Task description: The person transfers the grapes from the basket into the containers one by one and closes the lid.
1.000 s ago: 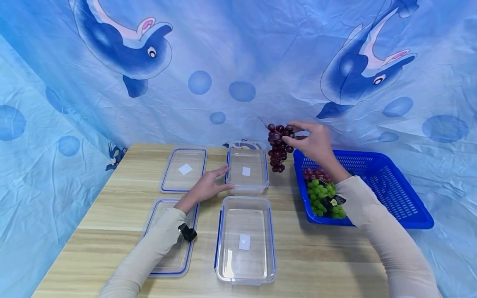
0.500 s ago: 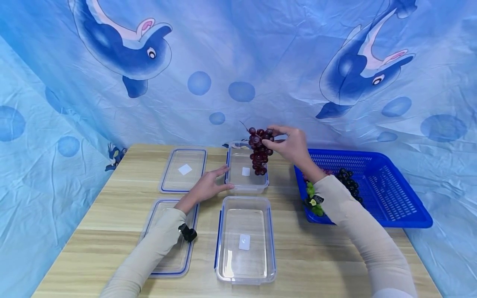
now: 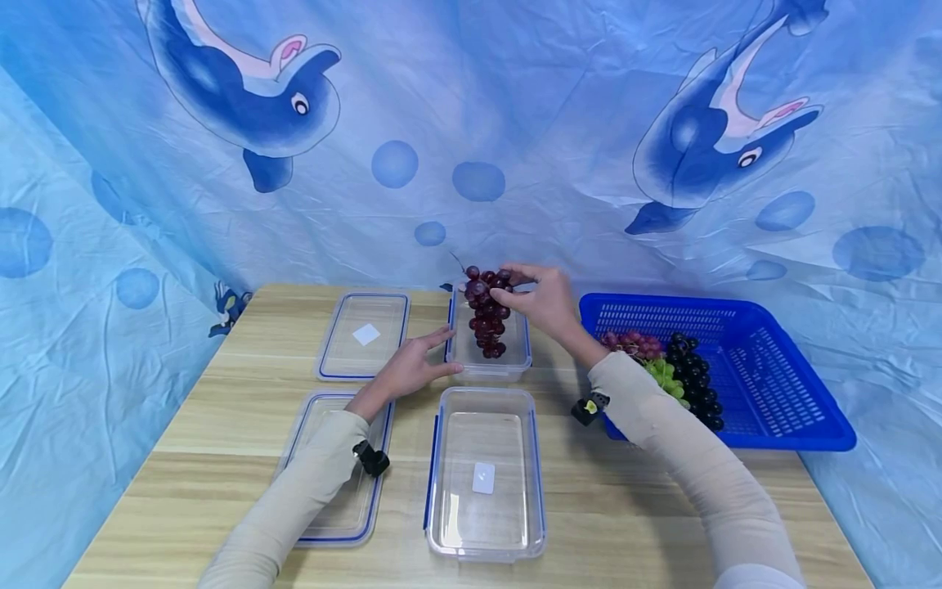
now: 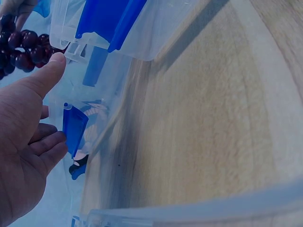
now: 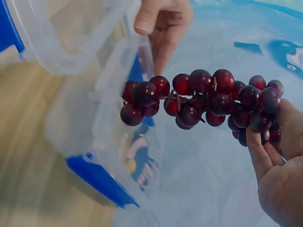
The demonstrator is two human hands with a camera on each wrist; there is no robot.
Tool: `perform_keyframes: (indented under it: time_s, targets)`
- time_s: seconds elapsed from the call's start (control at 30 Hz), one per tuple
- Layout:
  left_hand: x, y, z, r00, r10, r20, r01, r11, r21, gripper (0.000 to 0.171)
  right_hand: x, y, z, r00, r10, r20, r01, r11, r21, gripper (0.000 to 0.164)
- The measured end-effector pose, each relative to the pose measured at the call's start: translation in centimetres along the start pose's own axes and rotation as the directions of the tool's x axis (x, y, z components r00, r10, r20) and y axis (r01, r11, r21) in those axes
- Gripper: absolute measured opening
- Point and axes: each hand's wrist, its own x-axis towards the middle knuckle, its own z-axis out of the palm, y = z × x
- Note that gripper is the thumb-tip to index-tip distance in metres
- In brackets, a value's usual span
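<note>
Right hand: the right hand (image 3: 546,303) grasps a bunch of dark red grapes (image 3: 489,317), pinching it near the top between thumb and fingers.
Dark red bunch: it hangs lengthwise from the fingers, tip downward, over the far container (image 3: 489,374); a thin stem juts from its upper end. Whether the lowest grapes touch the container cannot be told.
Left hand: the left hand (image 3: 407,370) is released, thumb and fingers spread at the left side of the far container, the thumb by its near corner; firm contact cannot be made out.
Far container: clear plastic with blue side clips, uncovered, standing at the back of the table (image 3: 221,425).
Near container: the near container (image 3: 486,438) is larger, also clear and uncovered, with a small white label in its floor.
Lids: the far lid (image 3: 364,352) and the near lid (image 3: 355,507), both clear with blue edging, lie left of the containers; the left sleeve (image 3: 302,483) passes over the near one.
Basket: the blue basket (image 3: 835,417), at the right, holds light red grapes (image 3: 634,343), green grapes (image 3: 666,380) and black grapes (image 3: 695,380).
Backdrop: a blue cloth (image 3: 515,98) printed with dolphins and bubbles hangs behind the table.
</note>
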Motion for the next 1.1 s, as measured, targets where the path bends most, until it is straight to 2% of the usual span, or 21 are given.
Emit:
perform_keyframes:
  time_s: [0.23, 0.37, 0.87, 1.1]
  targets:
    - [0.0, 0.0, 0.0, 1.000, 0.001, -0.001, -0.001, 1.000, 0.005, 0.079, 0.3, 1.0, 2.5, 0.995, 0.095, 0.031, -0.097, 0.994, 0.056, 0.042]
    - [-0.1, 0.0, 0.1, 1.000, 0.002, 0.000, -0.002, 1.000, 0.002, 0.079, 0.5, 1.6, 3.4, 0.993, 0.116, 0.038, -0.119, 0.990, 0.075, 0.041]
    - [0.1, 0.0, 0.1, 1.000, 0.000, -0.006, 0.000, 1.000, -0.001, 0.081, 2.3, 4.0, 4.3, 0.985, 0.174, 0.014, -0.173, 0.984, -0.052, 0.045]
    - [-0.1, -0.1, 0.2, 1.000, -0.008, -0.006, 0.007, 1.000, -0.008, 0.081, 3.3, 4.7, 5.1, 0.979, 0.199, 0.038, -0.194, 0.975, -0.105, 0.046]
